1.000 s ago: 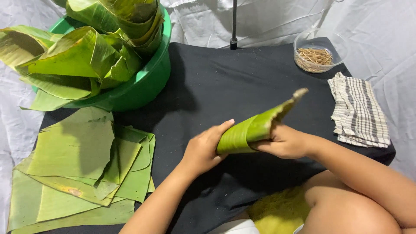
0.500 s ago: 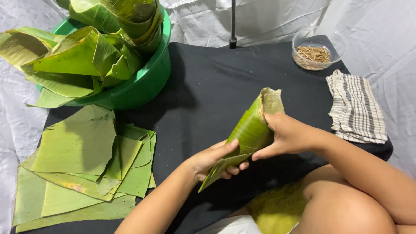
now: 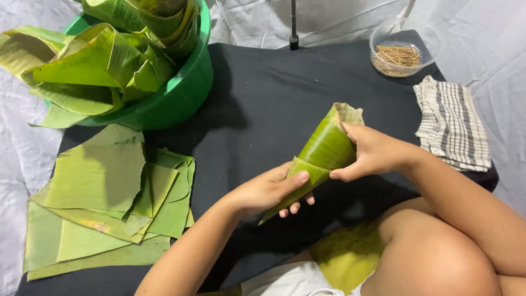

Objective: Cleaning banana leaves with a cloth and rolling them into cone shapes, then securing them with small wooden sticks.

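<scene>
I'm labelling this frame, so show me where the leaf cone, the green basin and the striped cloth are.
leaf cone (image 3: pixel 324 151), head view, on its rolled side.
green basin (image 3: pixel 181 96), head view, on its outer wall.
striped cloth (image 3: pixel 452 123), head view, on its middle.

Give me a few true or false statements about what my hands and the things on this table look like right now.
1. Both hands hold a leaf cone. True.
2. The left hand grips the cone's wide mouth. False: it holds the pointed end; the right hand is at the mouth.
3. The green tub is empty. False: it holds leaves.
4. The checked cloth lies beside the clear bowl. True.
</scene>
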